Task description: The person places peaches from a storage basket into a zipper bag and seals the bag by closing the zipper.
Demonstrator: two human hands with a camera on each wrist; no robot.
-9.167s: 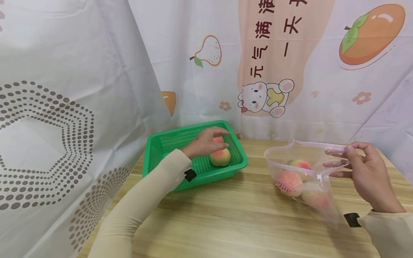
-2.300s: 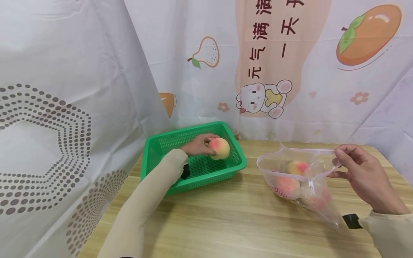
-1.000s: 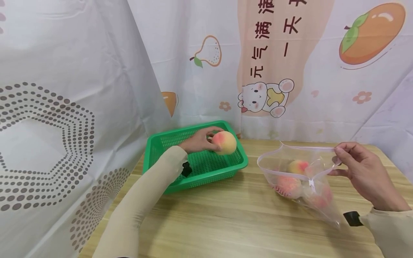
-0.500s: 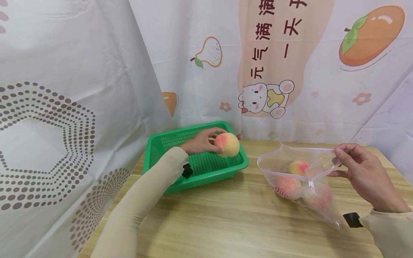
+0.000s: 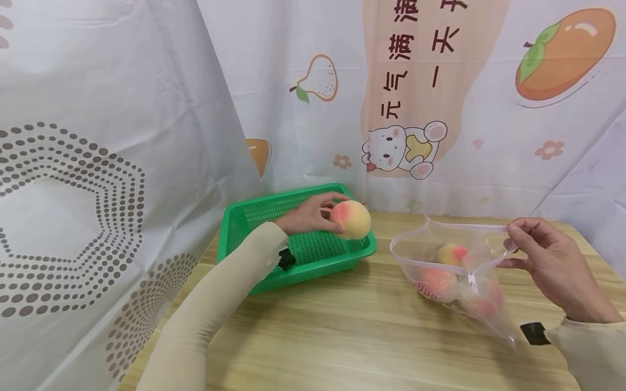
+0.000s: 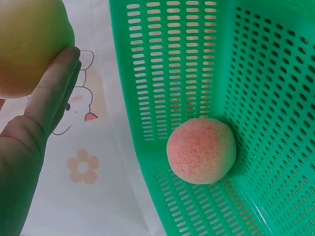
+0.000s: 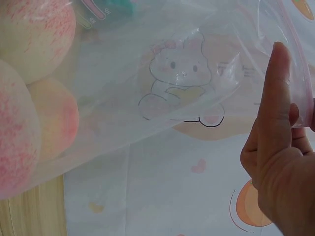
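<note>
Peach (image 5: 351,220) held up at basket (image 5: 318,267) rim

Left hand (image 5: 309,215) curled round the peach; a second peach (image 6: 202,150) lay in the basket. Right hand (image 5: 552,258), thumb against fingers, pinched the bag (image 5: 435,264) mouth; three peaches (image 5: 437,283) sat inside.

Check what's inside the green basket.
The left wrist view shows one peach in a corner of the green basket. In the head view, the left hand, held peach and sleeve cover parts of its inside.
</note>
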